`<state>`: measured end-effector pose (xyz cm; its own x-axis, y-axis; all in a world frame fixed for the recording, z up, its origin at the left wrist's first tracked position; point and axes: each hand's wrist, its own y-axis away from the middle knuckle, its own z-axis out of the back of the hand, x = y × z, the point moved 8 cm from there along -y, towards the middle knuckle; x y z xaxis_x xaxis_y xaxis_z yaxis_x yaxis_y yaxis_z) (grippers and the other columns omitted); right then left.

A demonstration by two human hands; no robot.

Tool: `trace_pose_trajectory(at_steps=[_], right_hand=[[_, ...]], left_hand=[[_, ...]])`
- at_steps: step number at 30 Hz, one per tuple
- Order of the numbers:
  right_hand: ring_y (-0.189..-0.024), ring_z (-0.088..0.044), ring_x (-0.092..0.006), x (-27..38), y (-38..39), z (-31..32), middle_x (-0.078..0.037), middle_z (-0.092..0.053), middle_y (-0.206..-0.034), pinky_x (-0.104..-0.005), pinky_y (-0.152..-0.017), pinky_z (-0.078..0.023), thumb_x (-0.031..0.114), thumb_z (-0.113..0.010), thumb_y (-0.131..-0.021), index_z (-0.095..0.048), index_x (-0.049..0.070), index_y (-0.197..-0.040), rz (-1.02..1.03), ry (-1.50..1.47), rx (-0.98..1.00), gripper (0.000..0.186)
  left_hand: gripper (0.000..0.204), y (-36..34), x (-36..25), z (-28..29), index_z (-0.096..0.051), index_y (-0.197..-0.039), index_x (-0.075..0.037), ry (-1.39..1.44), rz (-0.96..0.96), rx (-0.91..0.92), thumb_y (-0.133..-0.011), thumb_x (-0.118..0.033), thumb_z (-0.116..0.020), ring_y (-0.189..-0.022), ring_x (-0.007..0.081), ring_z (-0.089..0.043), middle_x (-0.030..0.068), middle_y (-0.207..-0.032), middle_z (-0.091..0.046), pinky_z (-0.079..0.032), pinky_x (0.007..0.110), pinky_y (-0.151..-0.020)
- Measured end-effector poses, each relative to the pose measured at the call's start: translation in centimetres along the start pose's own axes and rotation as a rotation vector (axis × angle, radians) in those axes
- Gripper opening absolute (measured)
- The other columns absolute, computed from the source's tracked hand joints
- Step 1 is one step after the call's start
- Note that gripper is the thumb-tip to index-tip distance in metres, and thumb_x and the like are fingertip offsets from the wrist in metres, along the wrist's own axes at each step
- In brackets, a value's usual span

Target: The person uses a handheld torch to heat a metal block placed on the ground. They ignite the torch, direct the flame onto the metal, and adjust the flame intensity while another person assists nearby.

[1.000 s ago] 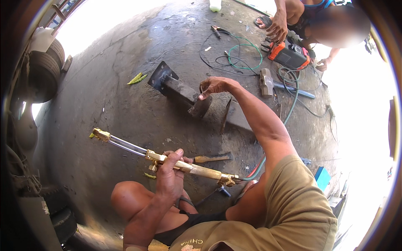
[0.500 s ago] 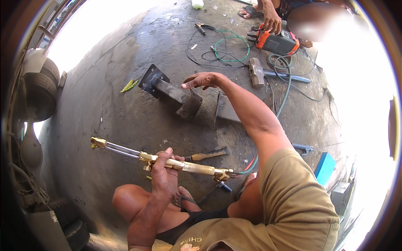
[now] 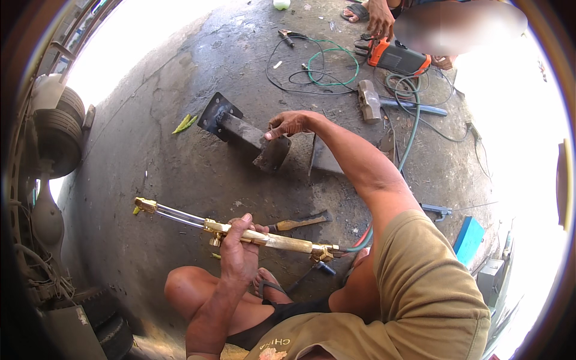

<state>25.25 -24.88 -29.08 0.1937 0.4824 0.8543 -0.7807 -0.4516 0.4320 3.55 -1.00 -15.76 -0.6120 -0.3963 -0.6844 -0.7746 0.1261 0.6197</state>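
Observation:
My left hand (image 3: 240, 255) is closed round the body of a brass cutting torch (image 3: 288, 242). The torch lies level across my knees, head to the left, red and green hoses leaving its right end. My right hand (image 3: 289, 123) reaches forward, its thumb and fingers closed on the upper edge of the end plate of a black steel bracket (image 3: 243, 132). This bracket is a square tube with a drilled plate at its far left end, lying on the floor. Under my right forearm is another dark steel piece (image 3: 327, 157), partly hidden.
A wooden-handled tool (image 3: 300, 223) lies beyond the torch. A sledgehammer (image 3: 369, 102) and coiled cables (image 3: 324, 66) lie farther off. At the back right another person's hand (image 3: 380, 21) is at an orange and black machine (image 3: 399, 58). Stacked tyres (image 3: 57, 141) stand at the left.
My right hand has come down and its fingers have closed on the bracket's plate edge. The left hand still holds the torch, almost unmoved.

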Motion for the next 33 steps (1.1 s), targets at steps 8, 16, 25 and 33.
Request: trace_pose_trajectory(at_steps=[8, 16, 25, 33], right_hand=[[-0.086, -0.057, -0.0199, 3.6, 1.3, -0.9, -0.003, -0.063, -0.087, -0.0385, -0.076, -0.043, 0.061, -0.075, -0.082, -0.069, 0.008, -0.101, 0.077, 0.101, -0.027, 0.057], [-0.092, -0.06, -0.0225, 3.7, 1.5, -0.4, -0.008, -0.064, -0.09, -0.0408, -0.078, -0.045, 0.062, -0.073, -0.083, -0.068, 0.006, -0.103, 0.107, 0.071, -0.067, 0.06], [-0.097, -0.064, -0.0288, 6.7, 1.4, -2.4, -0.015, -0.069, -0.099, -0.0438, -0.08, -0.048, 0.055, -0.076, -0.083, -0.067, 0.002, -0.107, 0.168, 0.239, -0.084, 0.059], [-0.098, -0.068, -0.0372, 10.4, -0.8, -10.1, -0.018, -0.07, -0.092, -0.0513, -0.082, -0.049, 0.037, -0.082, -0.076, -0.069, 0.002, -0.097, 0.365, 0.543, -0.254, 0.043]], left_hand=[[0.013, 0.3, -0.1, 0.0, -0.061, -0.084, -0.012, 0.006, -0.018, 0.002, -0.092, -0.018, -0.07, -0.08, 0.0157, -0.063, 0.0002, -0.079, -0.059, -0.055, 0.041, -0.09], [0.013, 1.1, 0.9, -1.4, -0.06, -0.083, -0.014, 0.012, -0.009, 0.048, -0.093, -0.016, -0.069, -0.079, 0.0162, -0.064, -0.0002, -0.078, -0.06, -0.056, 0.042, -0.09], [0.014, 0.5, 0.8, -1.4, -0.059, -0.083, -0.014, -0.015, -0.025, 0.049, -0.093, -0.015, -0.069, -0.08, 0.0157, -0.065, -0.0003, -0.077, -0.06, -0.056, 0.042, -0.089], [0.014, 0.9, 1.5, -2.5, -0.059, -0.083, -0.014, -0.022, 0.02, 0.054, -0.092, -0.014, -0.069, -0.08, 0.0157, -0.065, -0.0001, -0.077, -0.06, -0.055, 0.042, -0.091]])
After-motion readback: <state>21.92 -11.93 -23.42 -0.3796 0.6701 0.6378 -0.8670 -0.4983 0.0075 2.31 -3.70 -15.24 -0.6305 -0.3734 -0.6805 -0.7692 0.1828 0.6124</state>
